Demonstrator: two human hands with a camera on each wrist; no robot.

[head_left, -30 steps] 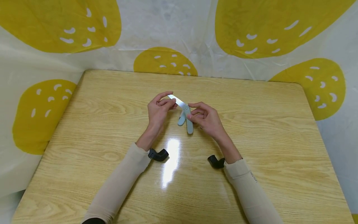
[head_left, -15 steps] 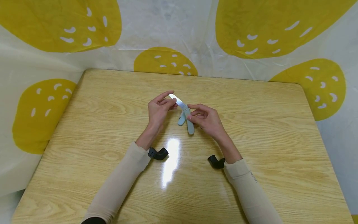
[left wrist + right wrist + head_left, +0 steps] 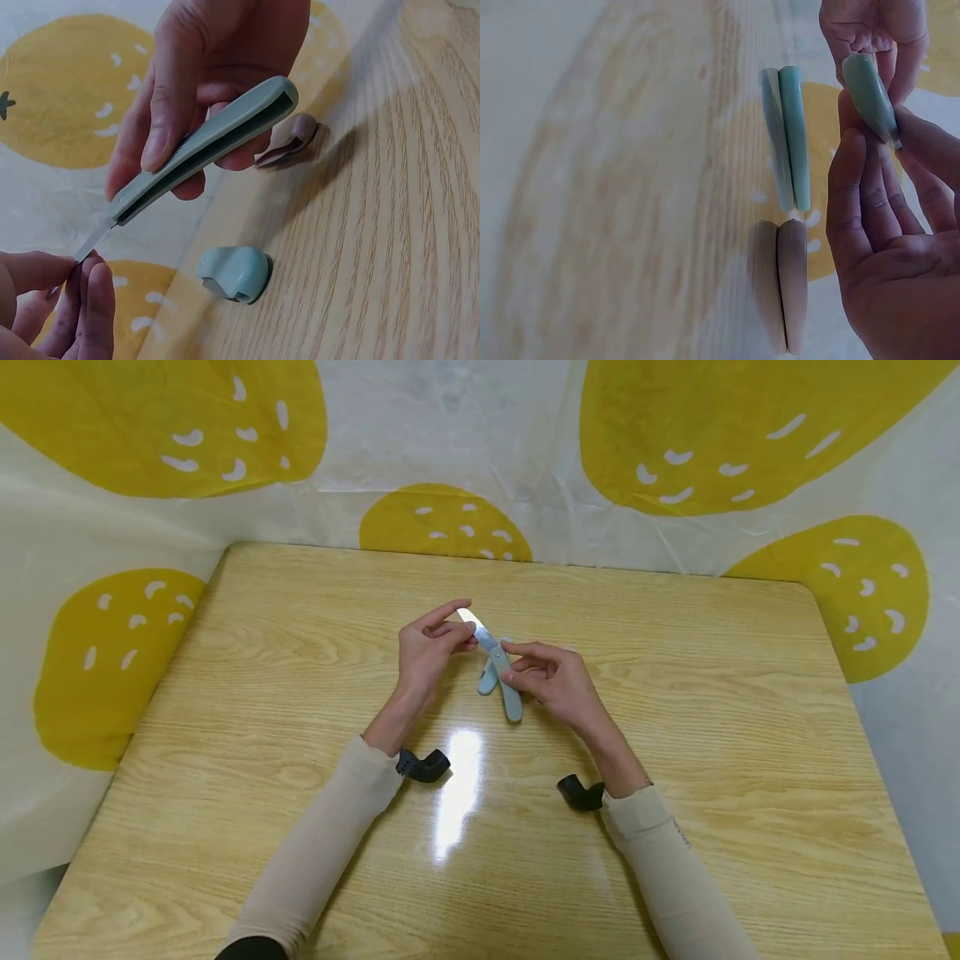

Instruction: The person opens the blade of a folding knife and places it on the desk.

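Note:
A folding knife (image 3: 507, 689) with a pale green handle is held above the table, its shiny blade (image 3: 478, 629) swung out nearly in line with the handle. My left hand (image 3: 427, 652) pinches the blade between thumb and fingers, index fingertip at the blade's tip. Thumb and fingers of my right hand (image 3: 558, 681) grip the handle near the pivot. In the left wrist view the handle's dark slot (image 3: 210, 146) faces the camera. Beneath the knife lies a second pale green piece (image 3: 487, 679), partly covered by it in the head view.
A brownish, similarly long piece (image 3: 793, 285) lies on the table in line with the green one; in the head view it is hidden. The wooden table (image 3: 712, 735) meets a white curtain (image 3: 450, 427) with yellow fruit prints at its back edge. Black wrist mounts (image 3: 423, 766) stick out inward.
The blade has swung further out, so blade and handle now form a straighter line. The handle's lower end has shifted slightly right. Both hands keep their holds.

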